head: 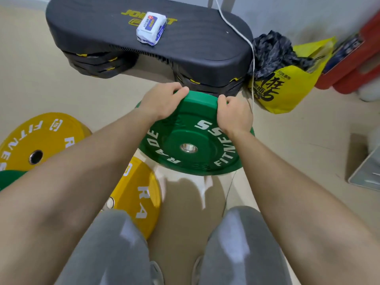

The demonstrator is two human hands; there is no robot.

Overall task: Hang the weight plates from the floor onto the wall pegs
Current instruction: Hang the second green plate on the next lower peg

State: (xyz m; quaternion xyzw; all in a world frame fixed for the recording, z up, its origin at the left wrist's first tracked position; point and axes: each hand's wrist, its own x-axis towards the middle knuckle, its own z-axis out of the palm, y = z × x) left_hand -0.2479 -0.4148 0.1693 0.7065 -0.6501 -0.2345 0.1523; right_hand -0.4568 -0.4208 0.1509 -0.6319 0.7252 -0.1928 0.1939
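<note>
Green plate (174,145) rim gripped by left hand (162,101) and right hand (234,116), step platform (185,48) just beyond

The person wears grey trousers (238,243) (paler at the knees) and grey shoes (157,273).

2 yellow plates (41,140), 3 green plates (185,128)

Plate (191,140) before step platform (144,48), packet (151,27) on it (near middle), bag (287,93) at right.
</note>
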